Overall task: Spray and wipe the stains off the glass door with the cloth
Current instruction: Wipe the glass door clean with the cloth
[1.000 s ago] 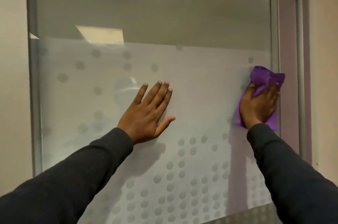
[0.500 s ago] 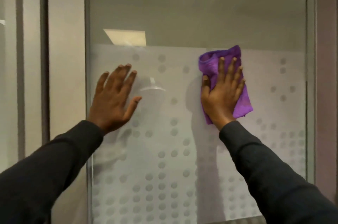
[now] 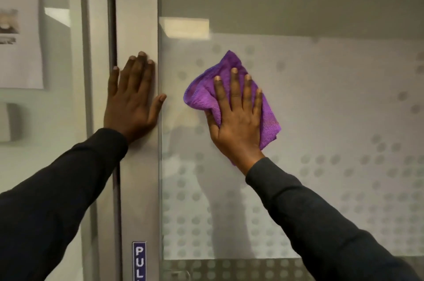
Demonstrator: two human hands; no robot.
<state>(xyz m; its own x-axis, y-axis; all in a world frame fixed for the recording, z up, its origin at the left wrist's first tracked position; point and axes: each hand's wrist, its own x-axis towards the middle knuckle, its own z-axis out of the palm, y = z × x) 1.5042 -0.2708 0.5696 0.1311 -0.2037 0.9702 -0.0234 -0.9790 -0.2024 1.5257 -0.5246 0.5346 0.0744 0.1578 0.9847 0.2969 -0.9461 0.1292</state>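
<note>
Pressing the purple cloth [image 3: 231,94] flat under open fingers near the glass door [image 3: 321,120]'s left edge, the right hand [image 3: 236,124] is seemingly mid-wipe, while the empty left hand [image 3: 130,101] is bracing on the frame [image 3: 137,16]; remaining stains are unclear.

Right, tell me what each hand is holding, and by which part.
The right hand presses the purple cloth flat against the glass, palm over the cloth's lower right part. The left hand holds nothing; it rests flat on the door frame.

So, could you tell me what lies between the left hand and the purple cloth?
In the head view, only bare frosted glass separates the left hand from the purple cloth.
</note>
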